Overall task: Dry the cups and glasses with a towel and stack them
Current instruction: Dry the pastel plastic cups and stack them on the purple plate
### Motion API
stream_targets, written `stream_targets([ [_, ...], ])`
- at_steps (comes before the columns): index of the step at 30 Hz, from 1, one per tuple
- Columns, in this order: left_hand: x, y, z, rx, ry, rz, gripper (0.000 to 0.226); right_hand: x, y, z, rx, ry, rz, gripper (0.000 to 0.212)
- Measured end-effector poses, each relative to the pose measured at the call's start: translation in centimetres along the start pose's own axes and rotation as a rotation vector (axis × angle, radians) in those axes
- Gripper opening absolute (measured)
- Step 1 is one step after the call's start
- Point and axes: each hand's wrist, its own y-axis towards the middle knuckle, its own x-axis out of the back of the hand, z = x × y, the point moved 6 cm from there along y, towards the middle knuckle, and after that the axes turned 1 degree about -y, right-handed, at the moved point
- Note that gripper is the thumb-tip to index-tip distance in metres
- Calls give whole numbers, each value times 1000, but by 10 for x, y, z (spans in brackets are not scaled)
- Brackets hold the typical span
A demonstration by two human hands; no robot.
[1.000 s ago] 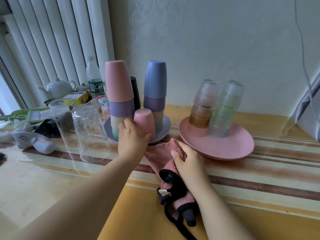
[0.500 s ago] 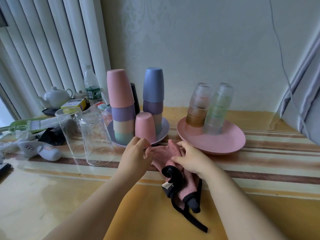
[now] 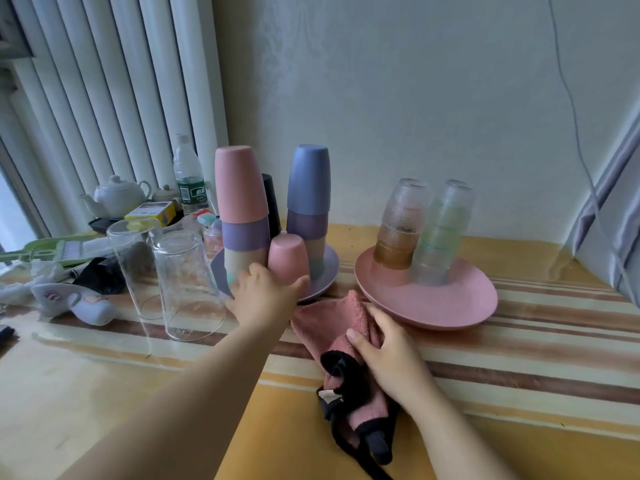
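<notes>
My left hand (image 3: 265, 296) reached to the small pink cup (image 3: 289, 259) standing upside down at the front of the lilac plate (image 3: 325, 275), just left of the frame's centre. Its grip was wide, fingers spread loosely about the cup's base; whether they touched the cup I could not tell. My right hand (image 3: 384, 348) lay lower, right of centre, resting on the pink towel (image 3: 341, 323) with its black trim, which was bunched on the striped desk (image 3: 519, 358); that grip was relaxed, fingers laid over the cloth and the thumb alongside its fold.

On the lilac plate behind the small cup stood two stacks of upturned plastic cups: a pink-topped stack (image 3: 242, 213) on the left and a blue-topped stack (image 3: 308, 202) on the right. To the right of centre a pink plate (image 3: 450, 306) carried an amber glass stack (image 3: 400, 226) and a greenish glass stack (image 3: 440, 233), side by side and upside down. At centre left two clear glasses (image 3: 183, 289) stood inverted on the desk, just beside the lilac plate. Farther left in the frame sat a white teapot (image 3: 116, 195) and a water bottle (image 3: 188, 178).
</notes>
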Motion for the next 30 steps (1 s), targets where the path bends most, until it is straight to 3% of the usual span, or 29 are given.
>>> stream_targets([
  [4,-14,1,-9,112,77,-34,82,-1,2,-1,33,20,0,47],
  [10,-19,2,-6,145,16,-140,67,0,2,-9,39,60,-18,46],
  [17,2,-14,-15,-95,-364,-184,54,-1,1,-12,34,79,-20,48],
  [23,88,2,-55,-293,-438,-296,48,-1,2,-6,64,82,-16,45],
  [30,153,44,-66,-317,-570,-170,45,-3,-3,27,189,22,-18,43],
])
